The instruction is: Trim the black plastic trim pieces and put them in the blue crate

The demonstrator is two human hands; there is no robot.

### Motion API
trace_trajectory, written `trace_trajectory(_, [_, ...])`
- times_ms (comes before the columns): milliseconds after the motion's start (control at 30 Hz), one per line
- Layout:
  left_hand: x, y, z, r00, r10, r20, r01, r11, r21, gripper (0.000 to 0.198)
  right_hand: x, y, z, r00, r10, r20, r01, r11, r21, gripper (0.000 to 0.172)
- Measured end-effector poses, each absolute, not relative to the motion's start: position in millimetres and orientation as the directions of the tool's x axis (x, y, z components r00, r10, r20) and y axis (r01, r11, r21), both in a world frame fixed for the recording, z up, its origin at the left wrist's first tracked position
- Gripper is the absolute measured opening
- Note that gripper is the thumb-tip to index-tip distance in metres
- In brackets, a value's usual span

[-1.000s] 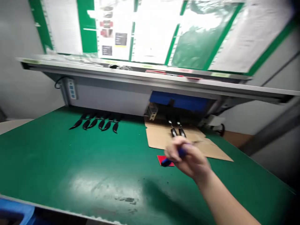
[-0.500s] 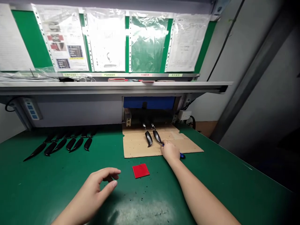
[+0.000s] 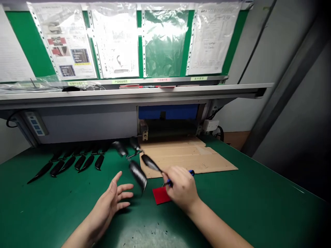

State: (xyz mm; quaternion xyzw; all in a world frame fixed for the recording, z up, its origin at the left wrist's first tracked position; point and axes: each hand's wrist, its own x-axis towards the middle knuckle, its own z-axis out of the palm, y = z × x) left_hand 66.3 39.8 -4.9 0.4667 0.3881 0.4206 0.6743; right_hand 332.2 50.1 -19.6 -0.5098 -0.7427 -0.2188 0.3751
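My right hand (image 3: 181,187) is closed around a blue-handled tool (image 3: 190,172) and a joined cluster of black blade-shaped parts (image 3: 137,170), which it holds in the air above the green mat. The parts are smeared by motion. My left hand (image 3: 113,199) is open with fingers spread, just left of and below the hanging parts, not touching them. A small red square (image 3: 160,195) lies on the mat, partly under my right hand.
A row of several black blade parts (image 3: 74,163) lies at the back left of the green mat (image 3: 258,206). A cardboard sheet (image 3: 191,158) lies in front of a blue-topped opening (image 3: 168,112). A shelf (image 3: 129,93) and hung papers stand above.
My right hand lifted the black parts off the cardboard and swung them left toward me. My left hand opened and rose toward them.
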Motion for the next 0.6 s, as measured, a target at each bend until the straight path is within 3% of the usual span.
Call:
trace_trajectory(167, [59,45,-6,0.086,0.961,-0.265,-0.403,0.276,0.873,0.063,278,32,-21,-0.544,0.409,0.733,0.683,0.723,0.104,0.020])
trace_trajectory(233, [52,48,-6,0.021,0.971,-0.237,-0.405,0.225,0.886,0.065,274,31,-21,-0.571,0.416,0.708,0.588,0.809,-0.001,0.018])
trace_trajectory(300, [43,50,-4,0.021,0.993,-0.118,-0.380,0.117,0.918,0.072,276,31,-21,-0.502,0.567,0.653,0.556,0.790,-0.259,0.024])
trace_trajectory(367, [35,50,0,0.049,0.999,0.021,-0.353,-0.003,0.936,0.073,276,30,-22,-0.355,0.785,0.508,0.579,0.611,-0.540,0.031])
trace_trajectory(433, [31,47,5,0.103,0.992,0.070,-0.355,-0.030,0.934,0.070,272,27,-25,-0.254,0.910,0.327,0.596,0.413,-0.688,0.038])
trace_trajectory(500, [32,43,8,0.165,0.986,0.040,-0.368,0.024,0.929,0.069,268,23,-26,-0.276,0.932,0.236,0.612,0.360,-0.704,0.043])
trace_trajectory(600, [42,39,6,0.266,0.962,-0.051,-0.397,0.158,0.904,0.066,275,25,-23,-0.365,0.895,0.255,0.668,0.443,-0.598,0.042])
